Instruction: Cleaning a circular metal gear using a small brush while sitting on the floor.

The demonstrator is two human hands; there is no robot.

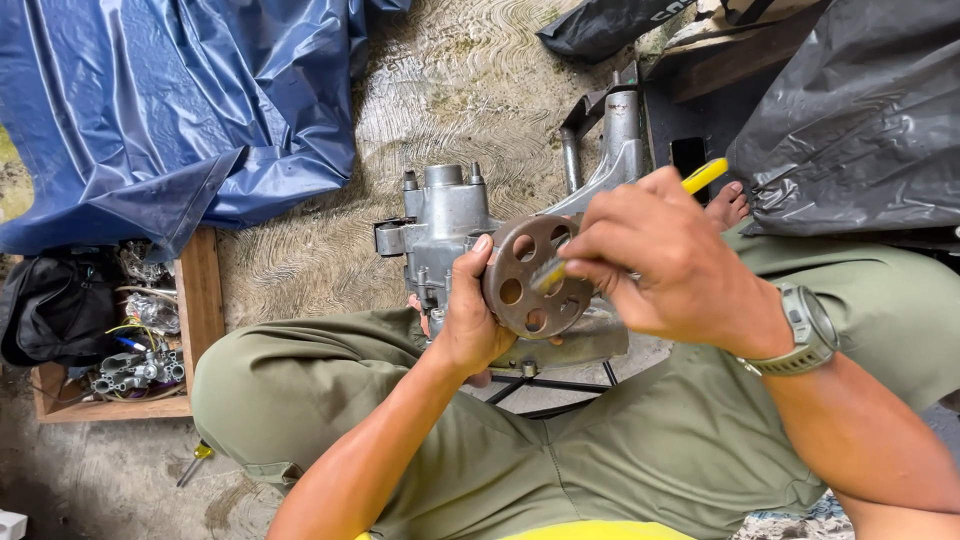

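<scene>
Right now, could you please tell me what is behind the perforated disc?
Behind the disc stands a grey engine casing. The disc and both hands, left and right, cover its middle.

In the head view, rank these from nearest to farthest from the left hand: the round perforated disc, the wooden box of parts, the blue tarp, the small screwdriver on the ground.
1. Round perforated disc: held in the left hand, at centre.
2. Small screwdriver: on the ground, lower left.
3. Wooden box of parts: at the left edge; close to the screwdriver's rank, hard to separate.
4. Blue tarp: upper left.
</scene>
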